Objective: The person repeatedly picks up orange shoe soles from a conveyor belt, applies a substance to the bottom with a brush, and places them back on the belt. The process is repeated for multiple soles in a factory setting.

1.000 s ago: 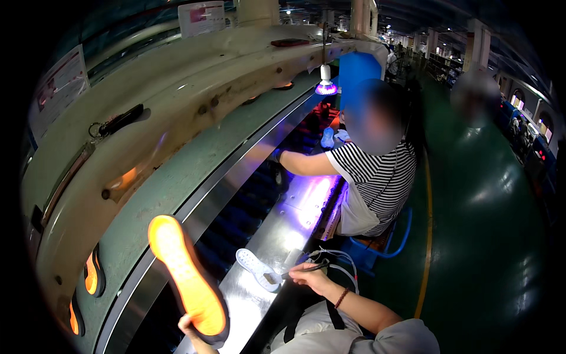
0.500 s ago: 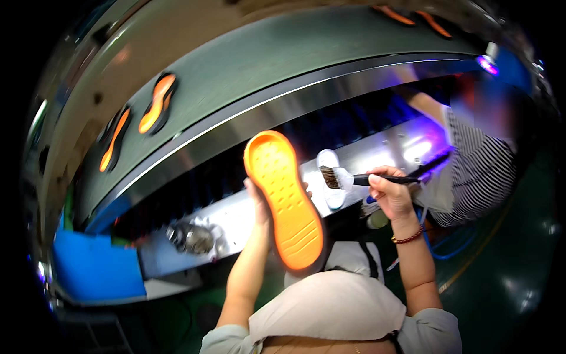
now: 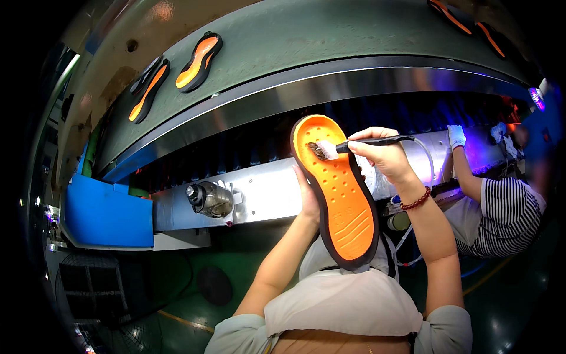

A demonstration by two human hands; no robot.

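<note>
My left hand (image 3: 308, 197) grips a shoe sole (image 3: 342, 206), orange inside with a black rim, from its left side. The sole stands tilted in front of me, its dimpled face toward me, and part of my fingers is hidden behind it. Pinched in my right hand (image 3: 383, 154) is a brush (image 3: 359, 143) with a black handle and a thin hose leading off its back end. Its dark bristles lie against the upper part of the orange face.
Beyond a metal edge, a green conveyor belt (image 3: 283, 44) carries several orange-and-black soles (image 3: 200, 62). A bottle (image 3: 210, 199) stands on the metal ledge (image 3: 271, 197), beside a blue panel (image 3: 109, 212). At right, a co-worker in a striped top (image 3: 507, 215) reaches toward the ledge with a gloved hand (image 3: 456, 136).
The brush has moved left, from beside the sole onto its orange face. The view has shifted, so the belt and sole sit differently in the picture. The co-worker's arm has changed position.
</note>
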